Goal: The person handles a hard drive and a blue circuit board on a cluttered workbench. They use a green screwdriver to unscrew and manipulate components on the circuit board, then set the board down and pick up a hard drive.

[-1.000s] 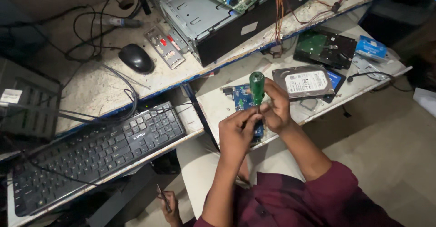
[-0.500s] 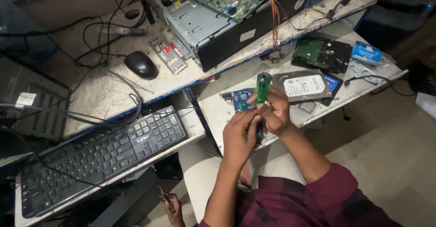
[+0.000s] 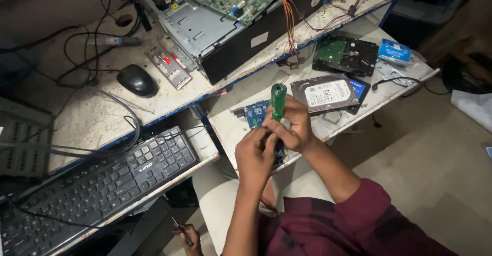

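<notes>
The right hand point(image 3: 293, 128) is gripping a green-handled screwdriver point(image 3: 278, 101), closed around its lower handle and holding it nearly upright. The left hand point(image 3: 254, 156) is curled shut around a small dark part, hidden under the fingers, just below the tool. Both are working over a blue circuit board point(image 3: 255, 113) lying on the white pull-out shelf point(image 3: 230, 128), beside a silver hard drive point(image 3: 325, 93). Keeping the shaft vertical and the part braced would likely prevent slipping.

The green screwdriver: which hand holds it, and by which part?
The right hand grips the green screwdriver by the lower part of its handle. The left hand touches it below; what it holds is hidden.
</notes>
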